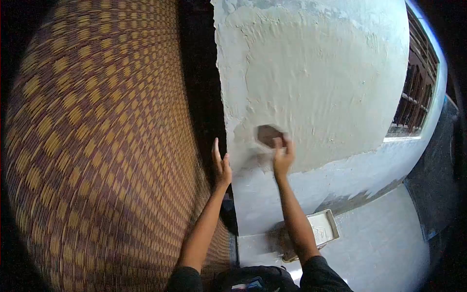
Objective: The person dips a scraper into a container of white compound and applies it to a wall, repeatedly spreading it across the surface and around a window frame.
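My right hand [283, 158] is closed on a flat, dark brown piece [268, 136], slightly smeared by motion, which is at the lower left of the cream plaster coat [311, 82] on the wall. Its exact kind cannot be made out. Along the wall's rough vertical edge, my left hand [222, 168] is open, its fingers stretched upward and holding nothing. The wet-looking coat shows ridges and drips, with bare whitish wall [258, 194] below it.
On the pale floor [379, 233], a rectangular tray [335, 226] with white paste stands partly behind my right forearm. A woven brown and yellow mat [107, 136] hangs on the left. A barred window [416, 87] and dark sheet [433, 170] are at the right.
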Demonstrator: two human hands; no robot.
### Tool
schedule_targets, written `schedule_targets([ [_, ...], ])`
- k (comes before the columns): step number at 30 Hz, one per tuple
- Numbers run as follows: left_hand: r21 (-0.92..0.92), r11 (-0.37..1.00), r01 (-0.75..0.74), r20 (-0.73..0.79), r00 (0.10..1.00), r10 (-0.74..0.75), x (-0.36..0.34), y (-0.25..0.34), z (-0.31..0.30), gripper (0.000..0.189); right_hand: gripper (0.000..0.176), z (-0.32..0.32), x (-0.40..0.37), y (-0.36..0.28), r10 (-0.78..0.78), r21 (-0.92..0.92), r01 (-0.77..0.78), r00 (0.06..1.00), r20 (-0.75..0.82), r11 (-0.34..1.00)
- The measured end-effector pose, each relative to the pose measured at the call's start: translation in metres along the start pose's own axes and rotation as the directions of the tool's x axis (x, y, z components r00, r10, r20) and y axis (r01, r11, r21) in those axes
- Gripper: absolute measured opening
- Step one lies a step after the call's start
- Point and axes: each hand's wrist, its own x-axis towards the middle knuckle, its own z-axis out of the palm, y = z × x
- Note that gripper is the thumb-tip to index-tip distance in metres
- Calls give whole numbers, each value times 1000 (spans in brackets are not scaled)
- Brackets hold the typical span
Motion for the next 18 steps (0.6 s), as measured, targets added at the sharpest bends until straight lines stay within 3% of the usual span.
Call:
schedule_targets([
  [1,-22,999,-36,-15,999,36,-2,-8,8,62,21,13,-17,11,-185,22,184,978,101,983],
  [2,-11,999,-53,-9,999,53,-4,-13,14,62,25,15,-28,-3,-246,-97,285,922,298,954],
  [3,-1,997,-71,-1,997,71,-5,-15,17,63,24,19,-34,-7,-153,-140,225,903,402,964],
  [5,9,998,-61,11,998,61,-8,-19,13,62,20,16,-16,11,-143,-165,183,963,228,969],
  [6,19,998,-51,12,999,51,-8,-22,10,62,19,10,-3,13,-21,-131,24,999,25,991],
  [8,24,999,-27,0,1000,27,-7,-12,-3,61,22,-15,22,20,240,-7,-246,951,-194,969],
  [9,28,1000,2,-9,1000,-1,-8,-9,-7,61,21,-24,29,11,319,126,-295,904,-283,947],
  [11,43,999,4,-20,1000,-3,-8,-18,-3,61,21,-20,27,-5,275,216,-212,906,-322,953],
  [13,1,1000,9,-16,1000,-9,-8,-11,6,61,23,-5,-4,9,150,119,-147,989,-16,982],
  [15,6,1000,-8,6,1000,8,-13,-33,20,62,25,10,-25,-7,-112,24,110,964,243,994],
  [16,-4,999,42,4,999,-42,-16,-36,25,61,25,8,-25,-3,-105,16,104,965,239,994],
  [18,-36,996,87,11,996,-87,-18,-38,25,61,25,10,-12,11,-233,-87,287,892,386,954],
])
